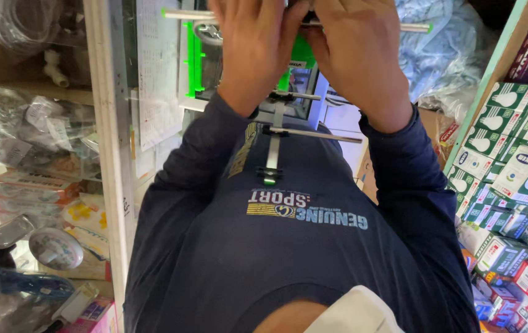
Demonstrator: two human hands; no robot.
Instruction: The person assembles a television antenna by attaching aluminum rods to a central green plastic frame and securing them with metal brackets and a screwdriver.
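A: At the top end of the boom, in front of the chest: both hands are on the antenna (274, 142). The left hand (257, 43) and the right hand (356, 55) are curled in tight, thumbs meeting over the joint where the top cross rod (415, 27) crosses.

B: Grip?

A: Narrow and closed, both clamped on that joint. Only the backs of the hands show, so I can't tell what the fingertips are doing underneath.

B: How far along does it look?

A: My read is mostly together. Two lower cross rods (313, 133) sit on the boom in dark clips, square to it, and the near tip has a green end cap (269, 181). A green plastic bracket (191, 58) hangs off the left side, up by the hands. What's open is the top joint, and I can't see whether it's seated (the hands cover it).

B: Any loose parts?

A: None that I can pick out near the antenna.

B: Surroundings?

A: It's a cramped shop aisle. There's a white post (106, 123) to the left with a paper sheet (157, 74) pinned beside it. Past that are shelves of bagged fittings (35, 135). To the right is a stack of green-and-white bulb boxes (498, 142). A blue plastic bag (436, 43) sits behind the right hand.
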